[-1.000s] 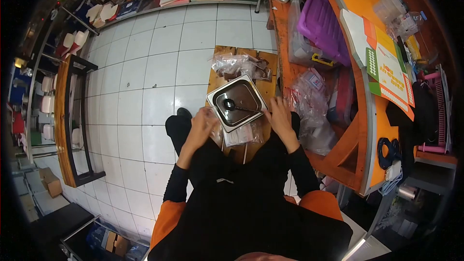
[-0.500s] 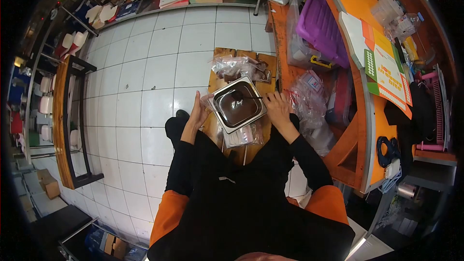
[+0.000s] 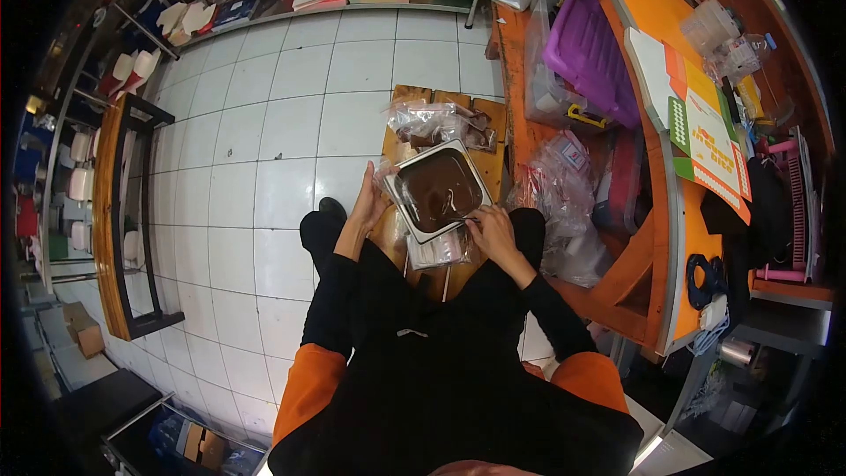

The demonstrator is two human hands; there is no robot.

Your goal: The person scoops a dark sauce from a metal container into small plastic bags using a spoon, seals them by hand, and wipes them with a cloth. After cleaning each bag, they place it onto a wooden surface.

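A square steel pan (image 3: 426, 234) of glossy dark brown sauce (image 3: 432, 187) sits tilted over a small wooden table (image 3: 490, 161) between my knees. My left hand (image 3: 370, 203) is beside the pan's left rim, thumb raised, closed on a crumpled clear plastic bag (image 3: 385, 173). My right hand (image 3: 493, 231) is at the lower right rim, fingers pinched on a thin, spoon-like utensil (image 3: 469, 218), mostly hidden by the sauce and fingers. Clear bags with brown contents (image 3: 432, 121) lie beyond the pan, and a bag of pale packets (image 3: 436, 251) lies on its near side.
To the right, an orange bench (image 3: 661, 282) holds printed cartons (image 3: 701, 128) and scissors (image 3: 702, 278). Below it are a purple crate (image 3: 589, 57) and loose plastic bags (image 3: 564, 203). A wooden bench (image 3: 113, 220) stands left on white floor tiles (image 3: 286, 181). Shelving (image 3: 423, 7) runs along the back.
My right hand has moved from the pan's right side down to its lower right rim, bringing the utensil through the sauce. My left hand stays by the left rim.
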